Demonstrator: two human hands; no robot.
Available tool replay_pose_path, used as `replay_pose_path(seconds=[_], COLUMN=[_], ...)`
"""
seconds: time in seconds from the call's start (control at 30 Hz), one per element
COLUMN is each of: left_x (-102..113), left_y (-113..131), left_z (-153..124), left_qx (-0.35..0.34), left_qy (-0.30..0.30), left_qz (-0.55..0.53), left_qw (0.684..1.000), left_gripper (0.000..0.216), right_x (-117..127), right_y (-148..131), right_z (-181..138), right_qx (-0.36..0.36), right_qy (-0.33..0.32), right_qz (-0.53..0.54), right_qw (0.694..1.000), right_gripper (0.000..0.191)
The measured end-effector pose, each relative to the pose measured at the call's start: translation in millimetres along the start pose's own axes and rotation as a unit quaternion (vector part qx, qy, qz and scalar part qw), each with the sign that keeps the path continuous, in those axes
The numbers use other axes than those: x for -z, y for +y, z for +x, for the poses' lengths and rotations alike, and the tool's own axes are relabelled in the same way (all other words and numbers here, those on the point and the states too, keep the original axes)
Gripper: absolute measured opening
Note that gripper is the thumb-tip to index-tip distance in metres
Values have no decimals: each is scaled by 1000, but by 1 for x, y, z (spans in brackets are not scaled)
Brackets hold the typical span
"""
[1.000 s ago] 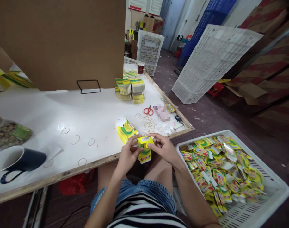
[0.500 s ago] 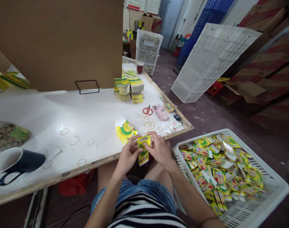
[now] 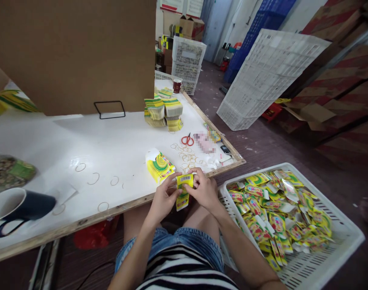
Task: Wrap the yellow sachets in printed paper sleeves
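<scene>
Between my two hands is a small yellow printed card packet (image 3: 182, 201) with a barcode at its top end, held over my lap at the table's front edge. My left hand (image 3: 165, 197) pinches its left side with thumb and fingers. My right hand (image 3: 203, 189) grips the right side, its thumb pressed on the front face. Just beyond my hands, a stack of similar yellow and green packets (image 3: 160, 165) lies on the white table (image 3: 99, 157). Loose rubber bands (image 3: 188, 155) are scattered behind and right of that stack.
A white plastic crate (image 3: 331, 257) full of yellow packets stands at my right. Bundled packets (image 3: 164, 110), red-handled scissors (image 3: 187, 140) and a dark blue mug (image 3: 36, 204) lying on its side are on the table. A large cardboard box (image 3: 81, 56) blocks the back left.
The view has shifted slightly. Both hands keep hold of the yellow packet, almost in the same place, with its upper end tilted a little differently.
</scene>
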State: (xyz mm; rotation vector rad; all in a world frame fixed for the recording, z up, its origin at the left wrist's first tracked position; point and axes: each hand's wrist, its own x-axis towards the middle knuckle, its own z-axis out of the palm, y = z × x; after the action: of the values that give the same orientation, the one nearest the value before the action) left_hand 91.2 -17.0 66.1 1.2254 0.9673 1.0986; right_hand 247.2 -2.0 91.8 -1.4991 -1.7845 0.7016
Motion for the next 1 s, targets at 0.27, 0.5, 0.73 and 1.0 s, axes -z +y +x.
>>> replay_pose_path(seconds=[0.27,0.5,0.73,1.0], left_x=[7,-9,19,23], left_y=[6,3,-15,-28], left_z=[0,0,15,17], left_qx=[10,-18,-94,-107], left_qy=[-9,3,174,131], left_qz=[-88,-84,268,291], left_qw=[996,996,943,942], left_gripper=[51,40,41,39], right_x=[10,17,89,-42], right_y=[16,20,52,42], right_z=[4,-6,-16,52], right_qx=[42,18,15,-36], right_qy=[-65,12,209,44], right_qz=[140,218,-198,57], right_qw=[987,976,958,997], right_gripper=[22,17,30,34])
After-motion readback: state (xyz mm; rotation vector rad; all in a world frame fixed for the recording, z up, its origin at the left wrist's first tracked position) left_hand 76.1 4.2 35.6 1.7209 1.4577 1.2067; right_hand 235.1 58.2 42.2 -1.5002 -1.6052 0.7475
